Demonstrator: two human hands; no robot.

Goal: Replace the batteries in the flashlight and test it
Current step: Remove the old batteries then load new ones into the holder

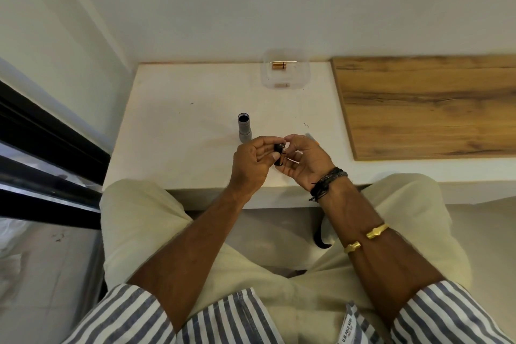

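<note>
While the flashlight body [244, 128] stands open, both hands' fingers [261, 150] pinch a battery holder [279, 154].

Both forearms reach forward, converging toward twelve o'clock — bare from rolled striped sleeves at the elbows. The left hand [250, 160] has its back toward the camera, fingers curled inward and thumb extended toward two o'clock, pinching a small dark object together with the other hand. The right hand [303, 160] faces palm-inward — its thumb and forefinger meet the left's at the object, remaining fingers loosely bent. Dark cords wrap the right wrist; a gold bangle circles the right forearm.
</note>
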